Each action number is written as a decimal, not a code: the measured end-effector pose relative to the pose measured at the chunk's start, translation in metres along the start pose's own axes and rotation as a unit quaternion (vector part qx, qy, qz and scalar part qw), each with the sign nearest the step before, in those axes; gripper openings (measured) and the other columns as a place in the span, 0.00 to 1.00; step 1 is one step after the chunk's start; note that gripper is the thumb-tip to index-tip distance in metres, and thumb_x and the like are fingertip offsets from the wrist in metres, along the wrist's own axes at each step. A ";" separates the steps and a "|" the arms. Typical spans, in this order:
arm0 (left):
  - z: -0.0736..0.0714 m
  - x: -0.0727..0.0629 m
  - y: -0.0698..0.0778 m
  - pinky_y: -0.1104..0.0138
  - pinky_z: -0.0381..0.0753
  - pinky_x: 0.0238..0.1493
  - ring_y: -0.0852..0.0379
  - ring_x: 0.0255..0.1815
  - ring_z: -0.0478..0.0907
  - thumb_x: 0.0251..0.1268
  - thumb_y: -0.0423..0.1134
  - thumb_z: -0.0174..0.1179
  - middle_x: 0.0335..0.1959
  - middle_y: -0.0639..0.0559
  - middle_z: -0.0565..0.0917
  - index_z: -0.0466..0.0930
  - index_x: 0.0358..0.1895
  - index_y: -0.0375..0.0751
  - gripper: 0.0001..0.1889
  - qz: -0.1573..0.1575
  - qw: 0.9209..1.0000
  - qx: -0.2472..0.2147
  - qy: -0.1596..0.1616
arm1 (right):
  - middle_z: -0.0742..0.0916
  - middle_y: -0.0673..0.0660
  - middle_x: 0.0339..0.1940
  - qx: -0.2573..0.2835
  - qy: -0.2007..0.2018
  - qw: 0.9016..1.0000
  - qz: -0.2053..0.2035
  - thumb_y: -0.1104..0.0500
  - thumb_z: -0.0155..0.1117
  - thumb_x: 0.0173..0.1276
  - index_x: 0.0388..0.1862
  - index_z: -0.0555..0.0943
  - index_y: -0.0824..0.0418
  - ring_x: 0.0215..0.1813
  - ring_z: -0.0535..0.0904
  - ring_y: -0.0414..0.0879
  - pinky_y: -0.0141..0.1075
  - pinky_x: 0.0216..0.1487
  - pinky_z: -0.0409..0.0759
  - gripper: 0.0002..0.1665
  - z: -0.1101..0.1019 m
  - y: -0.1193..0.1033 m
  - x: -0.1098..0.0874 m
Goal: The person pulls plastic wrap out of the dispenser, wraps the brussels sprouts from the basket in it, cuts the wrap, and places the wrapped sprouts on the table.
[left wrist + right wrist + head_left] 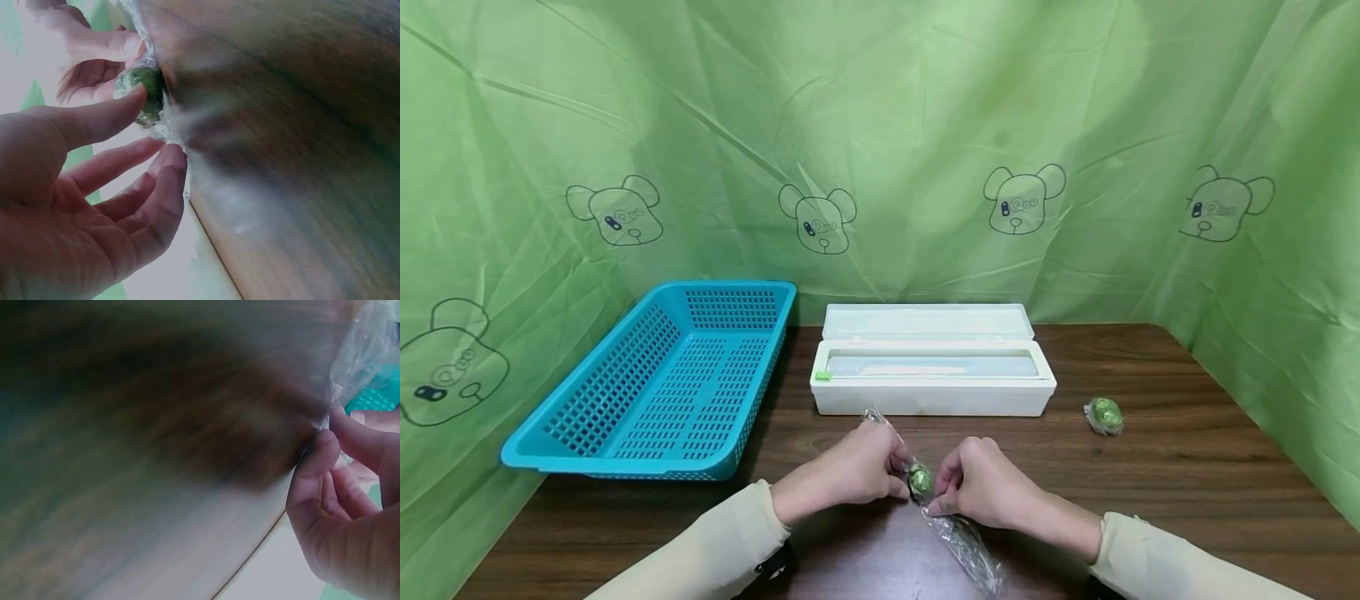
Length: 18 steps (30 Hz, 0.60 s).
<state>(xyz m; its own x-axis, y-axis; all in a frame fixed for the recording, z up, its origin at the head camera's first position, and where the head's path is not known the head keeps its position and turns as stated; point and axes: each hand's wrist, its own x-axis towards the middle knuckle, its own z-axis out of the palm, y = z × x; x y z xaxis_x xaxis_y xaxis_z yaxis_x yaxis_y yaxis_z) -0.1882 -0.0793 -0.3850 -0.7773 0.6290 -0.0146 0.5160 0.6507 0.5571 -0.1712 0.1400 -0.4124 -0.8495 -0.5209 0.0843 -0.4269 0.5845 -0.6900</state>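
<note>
A small round green ball [921,482] lies on the table in a strip of clear plastic wrap [964,550]. The wrap sticks out past the ball at both ends. My left hand [867,463] holds the ball from the left; in the left wrist view its thumb [103,120] rests against the ball and its curled fingertips touch the wrap. On the other side my right hand [988,483] pinches the wrap close to the ball between thumb and forefinger. In the right wrist view those fingertips [323,449] meet at the film, and the ball is not clearly visible.
Behind the hands stands a white wrap dispenser box [932,396], lid up. A blue plastic basket [760,392] is at the left. Another green ball in clear wrap [1105,415] lies to the right. Green sheeting [917,125] encloses the back and sides of the table.
</note>
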 end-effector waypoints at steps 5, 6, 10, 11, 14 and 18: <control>0.001 -0.001 0.001 0.73 0.75 0.33 0.69 0.28 0.73 0.49 0.35 0.84 0.24 0.64 0.86 0.94 0.36 0.45 0.11 0.018 0.999 0.027 -0.014 | 0.81 0.39 0.13 0.002 -0.001 1.000 0.000 0.59 0.89 0.49 0.17 0.85 0.50 0.18 0.75 0.34 0.32 0.21 0.76 0.17 0.002 -0.002 -0.001; 0.001 -0.001 0.000 0.72 0.74 0.31 0.69 0.27 0.71 0.49 0.36 0.84 0.23 0.65 0.85 0.93 0.36 0.45 0.11 0.022 0.999 0.030 -0.015 | 0.80 0.39 0.13 0.002 -0.002 1.000 0.002 0.59 0.89 0.49 0.17 0.85 0.49 0.18 0.75 0.34 0.32 0.21 0.75 0.17 0.002 -0.003 -0.001; 0.001 -0.002 0.000 0.72 0.72 0.30 0.69 0.25 0.69 0.48 0.38 0.85 0.21 0.67 0.82 0.93 0.36 0.45 0.12 0.033 0.999 0.033 -0.019 | 0.80 0.37 0.12 -0.002 -0.006 1.000 0.006 0.58 0.88 0.51 0.17 0.84 0.48 0.17 0.75 0.33 0.31 0.21 0.75 0.17 0.004 -0.005 -0.004; 0.001 -0.003 -0.001 0.73 0.72 0.31 0.69 0.26 0.69 0.48 0.38 0.85 0.21 0.68 0.82 0.93 0.37 0.46 0.12 0.032 0.999 0.030 -0.019 | 0.80 0.37 0.12 -0.002 -0.008 1.000 0.007 0.58 0.88 0.51 0.17 0.85 0.47 0.18 0.75 0.33 0.31 0.21 0.75 0.17 0.004 -0.006 -0.005; 0.002 -0.005 -0.001 0.72 0.73 0.34 0.67 0.28 0.72 0.50 0.40 0.84 0.22 0.68 0.81 0.92 0.36 0.48 0.11 0.035 0.999 0.028 -0.009 | 0.81 0.37 0.13 0.006 -0.021 1.000 0.008 0.56 0.87 0.54 0.18 0.86 0.47 0.18 0.75 0.33 0.31 0.20 0.74 0.15 0.001 -0.008 -0.008; 0.004 -0.009 0.001 0.71 0.74 0.36 0.62 0.32 0.77 0.52 0.40 0.83 0.25 0.65 0.81 0.91 0.36 0.48 0.10 0.026 0.999 0.006 0.025 | 0.85 0.39 0.18 0.024 -0.040 0.999 -0.018 0.59 0.83 0.60 0.25 0.90 0.51 0.22 0.78 0.33 0.31 0.23 0.78 0.09 -0.011 -0.006 -0.013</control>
<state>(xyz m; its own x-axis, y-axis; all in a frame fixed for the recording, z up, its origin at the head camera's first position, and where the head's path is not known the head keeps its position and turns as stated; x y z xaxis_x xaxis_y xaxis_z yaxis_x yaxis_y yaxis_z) -0.1787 -0.0825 -0.3878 -0.7660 0.6405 0.0552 0.5604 0.6231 0.5457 -0.1607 0.1505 -0.4011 -0.8061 -0.5894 0.0535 -0.4391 0.5350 -0.7218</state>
